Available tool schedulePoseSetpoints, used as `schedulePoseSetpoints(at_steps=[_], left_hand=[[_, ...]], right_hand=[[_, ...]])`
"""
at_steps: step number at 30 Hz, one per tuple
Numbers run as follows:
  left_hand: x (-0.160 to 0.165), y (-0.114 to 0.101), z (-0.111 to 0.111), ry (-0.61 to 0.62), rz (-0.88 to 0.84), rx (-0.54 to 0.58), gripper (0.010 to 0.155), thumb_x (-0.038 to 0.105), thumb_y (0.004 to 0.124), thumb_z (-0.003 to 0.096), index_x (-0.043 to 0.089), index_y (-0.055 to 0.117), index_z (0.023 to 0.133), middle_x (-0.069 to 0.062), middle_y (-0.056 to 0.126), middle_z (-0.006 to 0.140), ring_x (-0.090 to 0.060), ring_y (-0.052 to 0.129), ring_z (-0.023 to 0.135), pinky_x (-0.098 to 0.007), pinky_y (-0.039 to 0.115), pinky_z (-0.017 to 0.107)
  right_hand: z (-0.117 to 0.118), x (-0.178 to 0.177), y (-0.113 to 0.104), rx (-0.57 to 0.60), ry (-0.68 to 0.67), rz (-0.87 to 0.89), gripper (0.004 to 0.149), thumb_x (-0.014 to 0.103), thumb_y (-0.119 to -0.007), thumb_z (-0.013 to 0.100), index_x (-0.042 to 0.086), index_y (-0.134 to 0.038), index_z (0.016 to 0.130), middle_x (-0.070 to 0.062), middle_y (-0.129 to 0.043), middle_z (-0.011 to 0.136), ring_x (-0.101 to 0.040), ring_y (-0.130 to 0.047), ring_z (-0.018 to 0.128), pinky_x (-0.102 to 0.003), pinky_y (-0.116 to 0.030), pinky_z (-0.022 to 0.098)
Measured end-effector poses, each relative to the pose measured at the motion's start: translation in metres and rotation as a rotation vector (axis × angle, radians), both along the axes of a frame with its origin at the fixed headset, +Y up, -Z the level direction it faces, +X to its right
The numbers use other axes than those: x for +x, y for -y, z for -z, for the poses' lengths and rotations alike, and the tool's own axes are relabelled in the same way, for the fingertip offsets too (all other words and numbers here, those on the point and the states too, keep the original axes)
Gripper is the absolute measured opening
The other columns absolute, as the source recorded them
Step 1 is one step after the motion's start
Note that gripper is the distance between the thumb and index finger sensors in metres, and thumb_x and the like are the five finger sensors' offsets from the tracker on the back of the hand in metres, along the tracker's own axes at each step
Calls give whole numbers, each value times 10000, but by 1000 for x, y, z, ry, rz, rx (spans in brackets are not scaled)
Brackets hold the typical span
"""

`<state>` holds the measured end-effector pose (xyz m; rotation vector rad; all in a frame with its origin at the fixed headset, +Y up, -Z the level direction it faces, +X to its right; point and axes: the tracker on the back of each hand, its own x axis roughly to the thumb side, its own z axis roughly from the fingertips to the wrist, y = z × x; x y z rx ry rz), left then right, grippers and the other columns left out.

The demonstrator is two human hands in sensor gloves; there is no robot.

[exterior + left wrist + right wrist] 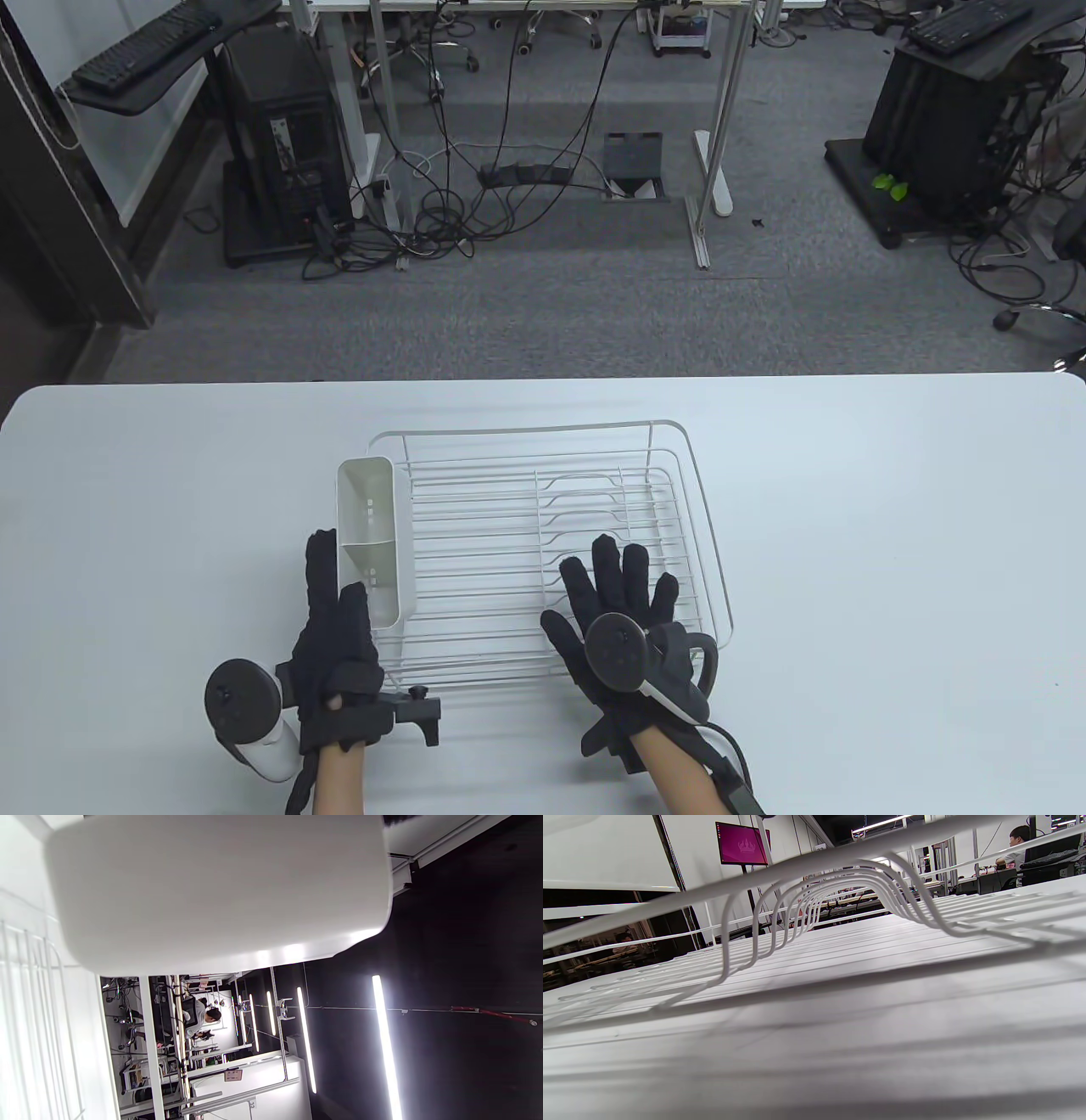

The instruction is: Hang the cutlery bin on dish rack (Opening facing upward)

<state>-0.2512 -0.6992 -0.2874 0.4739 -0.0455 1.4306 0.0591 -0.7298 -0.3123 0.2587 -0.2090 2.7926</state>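
A white wire dish rack sits on the white table. A white cutlery bin stands along the rack's left side, its opening facing up, with a divider inside. My left hand grips the bin's near end, fingers on its outer left wall and thumb at its near edge. The bin's smooth wall fills the top of the left wrist view. My right hand lies flat, fingers spread, on the rack's near right wires. The right wrist view shows only the rack's wires close up.
The table's far edge borders grey carpet with desks, cables and computer towers beyond. The rack's raised rim runs along its right side. Bare table lies left and right of the rack.
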Motion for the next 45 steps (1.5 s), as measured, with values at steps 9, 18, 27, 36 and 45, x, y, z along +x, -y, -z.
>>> schedulePoseSetpoints(at_steps=[9, 18, 27, 36, 45], left_hand=[[26, -2, 1, 59, 62, 3, 601, 291, 585, 611, 218, 368, 1166, -166, 416, 1195, -519, 615, 1024, -640, 536, 679], [49, 3, 2, 147, 39, -31, 601, 291, 583, 613, 213, 367, 1168, -173, 415, 1196, -529, 610, 1026, -645, 538, 677], [61, 5, 1, 173, 79, -34, 601, 292, 583, 613, 213, 366, 1168, -173, 418, 1195, -529, 613, 1024, -646, 542, 675], [72, 2, -3, 175, 131, -10, 601, 295, 578, 613, 216, 361, 1168, -170, 415, 1196, -522, 618, 1024, -639, 548, 674], [79, 2, -6, 164, 160, -3, 602, 298, 573, 614, 215, 353, 1168, -167, 410, 1197, -516, 617, 1025, -634, 553, 673]], right_hand=[[1, 0, 0, -10, -1, 17, 692, 628, -552, 550, 249, -485, 1126, -110, -274, 1183, -419, -225, 1069, -681, -195, 671], [3, 6, -2, -32, 1, 105, 678, 605, -559, 564, 259, -400, 1124, -122, -216, 1170, -432, -193, 1052, -676, -187, 664], [8, 28, -13, -92, -20, 473, 655, 546, -548, 608, 276, -230, 1113, -137, -19, 1127, -494, -52, 990, -677, -96, 622], [-5, 35, -48, 23, -100, 836, 667, 531, -591, 610, 347, -168, 1092, -173, 15, 1118, -515, -43, 989, -668, -83, 626], [-23, 11, -73, 58, -258, 829, 677, 520, -614, 614, 371, -154, 1087, -218, 11, 1112, -530, -67, 992, -657, -90, 634]])
